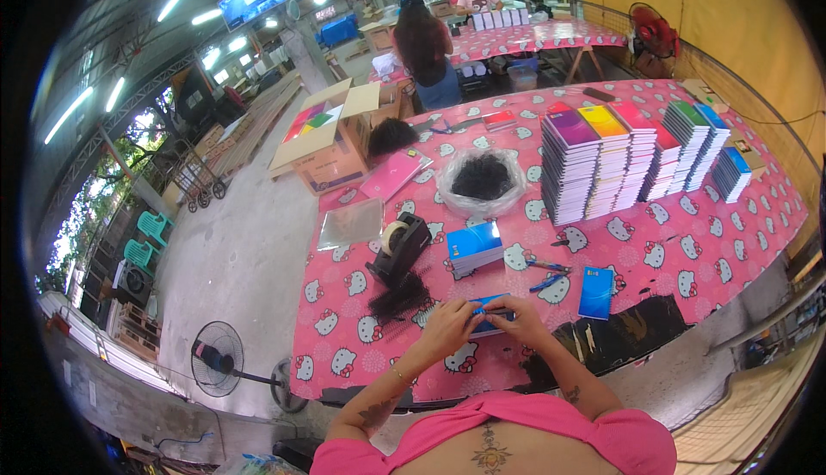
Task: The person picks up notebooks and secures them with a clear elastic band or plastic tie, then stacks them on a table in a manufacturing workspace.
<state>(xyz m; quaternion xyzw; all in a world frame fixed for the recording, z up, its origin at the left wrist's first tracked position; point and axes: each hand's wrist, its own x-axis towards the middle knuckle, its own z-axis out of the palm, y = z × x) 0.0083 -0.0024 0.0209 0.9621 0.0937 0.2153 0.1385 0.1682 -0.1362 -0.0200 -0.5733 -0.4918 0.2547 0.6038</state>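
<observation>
Right in front of me lies a small blue notebook [492, 300], mostly covered by my hands. My left hand [452, 327] has its fingers bent and pressed together at the notebook's left part. From the other side, my right hand [522, 322] pinches at the same notebook, its fingertips close to the left ones. Any small piece between the fingertips is too small to make out. Just beyond is a short stack of blue notebooks [475, 248]. A single blue notebook [595, 293] lies to the right, near several pens [549, 274]. Left of my hands is a heap of black wiry pieces [403, 299].
A black tape dispenser [401, 247] and a plastic bag of black wiry pieces [482, 179] stand beyond my hands. Tall notebook stacks [594, 165] rise at the right. An open carton [331, 152] stands at the table's left edge. Other people sit or stand farther back.
</observation>
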